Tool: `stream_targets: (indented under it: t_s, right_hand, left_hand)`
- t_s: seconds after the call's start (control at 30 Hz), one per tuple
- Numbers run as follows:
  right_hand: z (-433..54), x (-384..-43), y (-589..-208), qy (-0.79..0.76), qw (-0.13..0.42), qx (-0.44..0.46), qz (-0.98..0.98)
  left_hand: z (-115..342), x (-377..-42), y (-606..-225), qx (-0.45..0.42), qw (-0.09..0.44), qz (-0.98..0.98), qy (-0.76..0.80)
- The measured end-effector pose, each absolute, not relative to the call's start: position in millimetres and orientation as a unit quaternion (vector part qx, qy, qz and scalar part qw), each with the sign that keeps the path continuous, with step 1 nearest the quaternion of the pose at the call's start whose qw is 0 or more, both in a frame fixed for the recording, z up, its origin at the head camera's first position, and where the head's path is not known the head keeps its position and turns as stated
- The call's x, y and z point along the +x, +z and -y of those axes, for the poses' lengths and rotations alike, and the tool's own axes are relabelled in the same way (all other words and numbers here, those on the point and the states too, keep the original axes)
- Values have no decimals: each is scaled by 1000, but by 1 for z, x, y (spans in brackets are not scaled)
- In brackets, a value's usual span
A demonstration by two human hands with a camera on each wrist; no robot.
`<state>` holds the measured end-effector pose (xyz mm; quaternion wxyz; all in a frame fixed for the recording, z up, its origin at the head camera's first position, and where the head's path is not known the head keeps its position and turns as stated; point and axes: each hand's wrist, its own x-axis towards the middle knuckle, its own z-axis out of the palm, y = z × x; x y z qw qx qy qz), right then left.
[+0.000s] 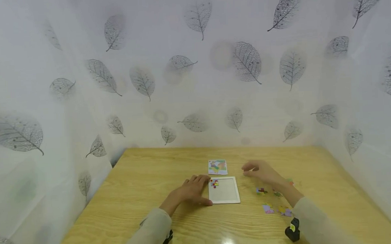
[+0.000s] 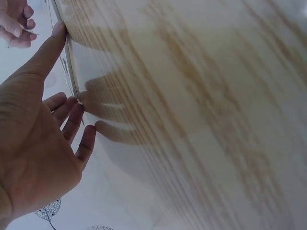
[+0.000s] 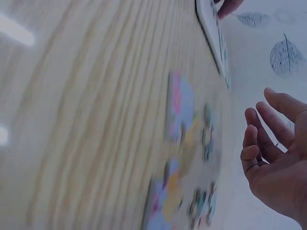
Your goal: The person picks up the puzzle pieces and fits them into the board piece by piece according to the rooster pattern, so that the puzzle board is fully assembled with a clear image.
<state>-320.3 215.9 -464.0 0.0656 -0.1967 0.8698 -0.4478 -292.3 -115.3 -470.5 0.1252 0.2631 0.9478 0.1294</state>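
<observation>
A white square puzzle tray [image 1: 224,201] lies on the table, with a few colourful puzzle pieces [image 1: 215,183] in its far left corner. My left hand [image 1: 193,190] rests at the tray's left side, thumb at the near corner and fingers spread toward the far corner. In the left wrist view, the left hand's thumb [image 2: 48,48] touches the tray edge. Above the table, right of the tray, hovers my right hand [image 1: 261,172]. The right wrist view shows this right hand [image 3: 280,148] with loosely bent fingers and nothing visible between them.
Loose puzzle pieces [image 1: 268,208] lie in several clusters right of the tray, some below the right forearm. Beyond the tray lies a colourful picture card [image 1: 217,167]. Pale leaf-print curtains [image 1: 193,82] enclose the wooden table [image 1: 145,168] at the back and sides.
</observation>
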Motion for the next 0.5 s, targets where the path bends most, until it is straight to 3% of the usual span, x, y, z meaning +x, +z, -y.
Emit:
stream_targets:
  t_s: [0.5]
  right_hand:
    - [-300,-325,-466,-397,61,-183,-897]
  left_hand:
    - [116,-295,-476,279,122,-944,126]
